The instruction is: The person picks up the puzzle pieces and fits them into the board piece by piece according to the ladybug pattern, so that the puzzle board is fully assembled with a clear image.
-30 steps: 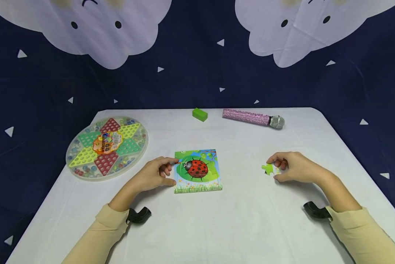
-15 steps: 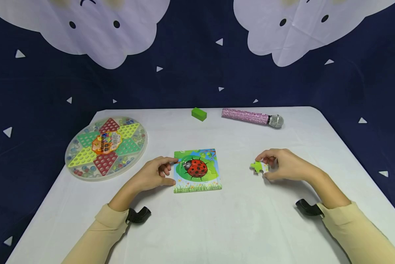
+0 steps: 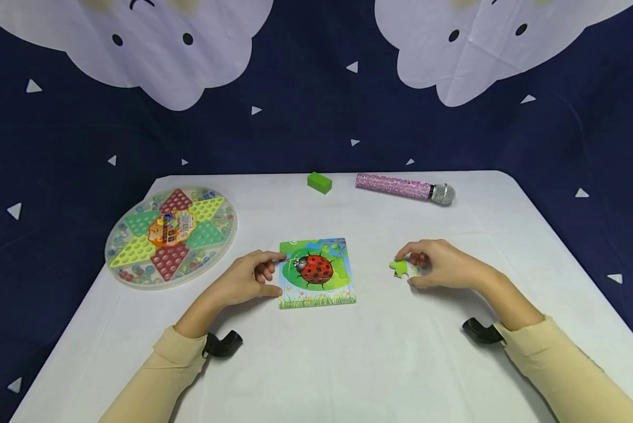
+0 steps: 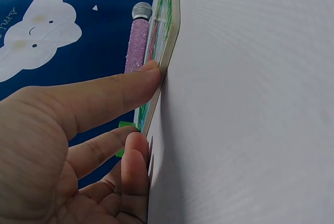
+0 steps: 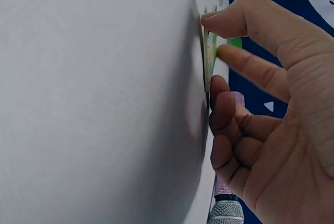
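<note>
A square ladybug jigsaw puzzle (image 3: pixel 316 271) lies flat on the white table. My left hand (image 3: pixel 245 279) is at its left edge: forefinger near the upper corner, thumb lower down, the other fingers curled under. The left wrist view has the thumb (image 4: pixel 130 91) against the side of the puzzle board (image 4: pixel 169 31). To the right, my right hand (image 3: pixel 443 265) holds a small green and white puzzle piece (image 3: pixel 400 268) between thumb and forefinger, low over the table. The right wrist view catches this piece (image 5: pixel 210 59) edge-on, close to the tabletop.
A round Chinese checkers set (image 3: pixel 171 238) with marbles sits at the left. Along the back edge lie a green block (image 3: pixel 319 183) and a pink glitter microphone (image 3: pixel 406 188). A dark blue cloth with clouds hangs behind the table (image 3: pixel 316 370).
My right hand has slid left with the puzzle piece, closer to the ladybug puzzle. The left hand has stayed at the puzzle's left edge.
</note>
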Motion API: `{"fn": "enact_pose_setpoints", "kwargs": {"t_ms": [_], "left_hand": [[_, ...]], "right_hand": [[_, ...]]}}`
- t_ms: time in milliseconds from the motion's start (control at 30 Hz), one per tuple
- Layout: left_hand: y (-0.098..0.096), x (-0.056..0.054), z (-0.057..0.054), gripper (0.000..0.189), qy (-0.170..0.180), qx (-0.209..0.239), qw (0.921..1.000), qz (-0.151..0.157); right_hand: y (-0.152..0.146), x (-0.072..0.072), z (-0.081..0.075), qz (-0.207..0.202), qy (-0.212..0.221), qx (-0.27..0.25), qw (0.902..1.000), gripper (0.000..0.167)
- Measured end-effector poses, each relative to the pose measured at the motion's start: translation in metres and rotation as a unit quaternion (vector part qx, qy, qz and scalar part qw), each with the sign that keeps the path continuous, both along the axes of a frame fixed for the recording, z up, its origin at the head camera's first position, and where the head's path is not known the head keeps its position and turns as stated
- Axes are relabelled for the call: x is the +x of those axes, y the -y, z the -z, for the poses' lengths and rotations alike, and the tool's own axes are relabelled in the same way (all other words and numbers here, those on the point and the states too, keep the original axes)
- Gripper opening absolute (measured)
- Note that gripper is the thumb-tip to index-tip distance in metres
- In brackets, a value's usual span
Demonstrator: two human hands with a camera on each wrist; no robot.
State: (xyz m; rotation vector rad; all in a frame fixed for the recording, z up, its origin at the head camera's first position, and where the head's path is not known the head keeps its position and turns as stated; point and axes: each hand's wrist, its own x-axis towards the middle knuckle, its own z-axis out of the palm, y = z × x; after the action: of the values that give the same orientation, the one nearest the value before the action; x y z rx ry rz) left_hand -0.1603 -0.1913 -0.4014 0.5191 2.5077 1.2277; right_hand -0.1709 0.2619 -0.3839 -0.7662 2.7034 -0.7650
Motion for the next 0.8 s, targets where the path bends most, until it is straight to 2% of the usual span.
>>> {"fn": "enact_pose_setpoints", "kwargs": {"t_ms": [267,533,800], "left_hand": [[0.0001,0.0001,0.0003,0.072,-0.001,0.001,1.0,0.004],[0.0002,0.0005,-0.0004,0.072,-0.005,-0.003,1.0,0.004],[0.0001,0.0004,-0.0005,0.072,-0.006,-0.002,1.0,0.004]], "right_hand": [[0.0007,0.0011,0.0008,0.009,0.015,0.005,0.9998,0.044],[-0.0028,0.0034,-0.0032,0.008,0.053,-0.018,0.9984,0.05],[-0.0049,0.0053,-0.0055,0.007,0.018,-0.029,0.9994,0.049]]}}
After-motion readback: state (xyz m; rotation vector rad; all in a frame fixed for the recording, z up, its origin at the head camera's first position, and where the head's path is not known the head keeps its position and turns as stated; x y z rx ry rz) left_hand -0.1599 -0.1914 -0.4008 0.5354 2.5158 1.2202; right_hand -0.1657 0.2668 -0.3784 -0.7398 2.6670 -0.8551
